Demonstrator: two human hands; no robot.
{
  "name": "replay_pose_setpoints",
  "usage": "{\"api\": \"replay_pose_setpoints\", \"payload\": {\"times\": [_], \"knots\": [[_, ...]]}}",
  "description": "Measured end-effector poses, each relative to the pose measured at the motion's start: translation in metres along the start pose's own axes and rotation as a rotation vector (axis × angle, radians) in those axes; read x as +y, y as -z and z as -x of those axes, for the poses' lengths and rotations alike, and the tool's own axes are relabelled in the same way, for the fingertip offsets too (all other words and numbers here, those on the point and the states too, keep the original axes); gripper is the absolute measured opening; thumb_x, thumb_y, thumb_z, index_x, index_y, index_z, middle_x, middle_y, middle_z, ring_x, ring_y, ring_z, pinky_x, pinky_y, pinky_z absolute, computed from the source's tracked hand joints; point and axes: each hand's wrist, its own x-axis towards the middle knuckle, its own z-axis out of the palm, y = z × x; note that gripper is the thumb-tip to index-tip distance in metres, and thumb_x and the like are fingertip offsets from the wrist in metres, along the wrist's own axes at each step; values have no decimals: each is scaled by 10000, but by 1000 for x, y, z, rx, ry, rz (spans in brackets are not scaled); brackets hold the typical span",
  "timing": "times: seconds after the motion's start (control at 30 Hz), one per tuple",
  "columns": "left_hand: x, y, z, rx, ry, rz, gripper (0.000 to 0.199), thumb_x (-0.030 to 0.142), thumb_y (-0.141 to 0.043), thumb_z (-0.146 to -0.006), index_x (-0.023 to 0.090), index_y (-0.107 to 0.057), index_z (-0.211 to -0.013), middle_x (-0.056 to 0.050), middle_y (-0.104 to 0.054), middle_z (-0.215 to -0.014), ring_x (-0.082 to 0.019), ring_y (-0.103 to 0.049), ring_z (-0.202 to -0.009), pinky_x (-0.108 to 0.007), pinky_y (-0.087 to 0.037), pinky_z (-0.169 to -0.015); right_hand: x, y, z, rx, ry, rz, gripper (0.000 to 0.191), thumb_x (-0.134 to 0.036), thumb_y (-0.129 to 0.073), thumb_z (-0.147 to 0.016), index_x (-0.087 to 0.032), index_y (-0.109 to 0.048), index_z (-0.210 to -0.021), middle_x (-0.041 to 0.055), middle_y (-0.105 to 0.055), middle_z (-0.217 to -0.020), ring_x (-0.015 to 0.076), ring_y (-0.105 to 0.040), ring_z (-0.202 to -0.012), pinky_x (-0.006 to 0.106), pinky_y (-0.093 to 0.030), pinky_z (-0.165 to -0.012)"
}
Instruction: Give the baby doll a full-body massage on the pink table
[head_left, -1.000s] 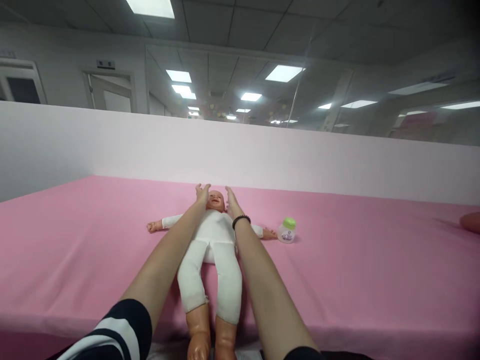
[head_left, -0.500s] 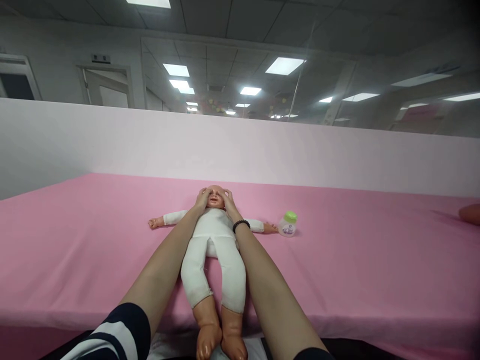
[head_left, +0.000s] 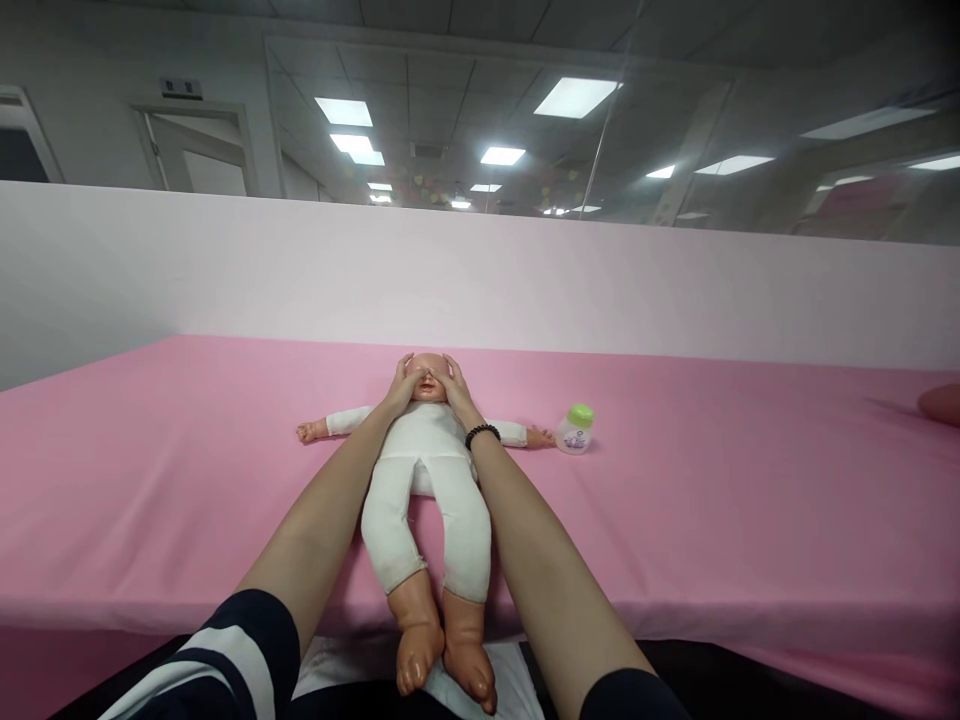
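A baby doll [head_left: 427, 440] with a white cloth body lies on its back on the pink-covered table, feet toward me and arms spread. My left hand [head_left: 403, 385] rests on the left side of its head, fingers apart, with the thumb across the eye area. On the other side, my right hand [head_left: 454, 388] lies against the head in the same way, a black beaded band on the wrist. Both thumbs come close together over the doll's eyes; its mouth shows below them. Beside the doll's hand at the right stands a clear jar with a green lid [head_left: 576, 430].
The pink table cover [head_left: 712, 500] reaches to the front edge, where the doll's feet hang over. A low white wall [head_left: 525, 280] runs behind it. A brown rounded object [head_left: 940, 403] is at the far right edge.
My thumbs have moved inward and now lie over the doll's eyes. The camera view has tilted slightly down.
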Motion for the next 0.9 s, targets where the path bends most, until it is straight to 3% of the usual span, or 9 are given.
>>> {"api": "replay_pose_setpoints", "payload": {"times": [0.3,0.53,0.67,0.9], "knots": [[1,-2,-5,25,18,36,516,343,-633,-853,246,-536,-1350,-83,-590,-1373,-219,-598,-1223,-326,-495,-1040,6,2,-7,-1,18,-3,654,-397,-778,-702,-280,-601,-1321,31,-602,-1366,237,-558,-1281,365,-525,-1048],[-5,-1,-11,42,-6,44,434,348,-554,-895,231,-545,-1313,-84,-575,-1402,-215,-571,-1279,-305,-472,-1067,9,1,-15,30,-23,-53,581,-369,-707,-721,-272,-606,-1285,29,-622,-1342,238,-582,-1253,382,-534,-1037],[-7,0,-9,8,10,57,482,305,-535,-898,218,-493,-1371,-100,-540,-1435,-226,-564,-1287,-319,-474,-1068,8,2,-13,41,-68,-63,585,-405,-690,-724,-272,-610,-1287,27,-617,-1342,220,-609,-1206,366,-543,-1015],[-6,2,-2,-29,-62,-36,617,344,-700,-819,246,-493,-1392,-93,-543,-1417,-254,-551,-1297,-349,-448,-1104,7,6,-3,0,26,11,723,-425,-810,-673,-289,-584,-1346,35,-616,-1340,220,-614,-1193,340,-543,-1003]]}}
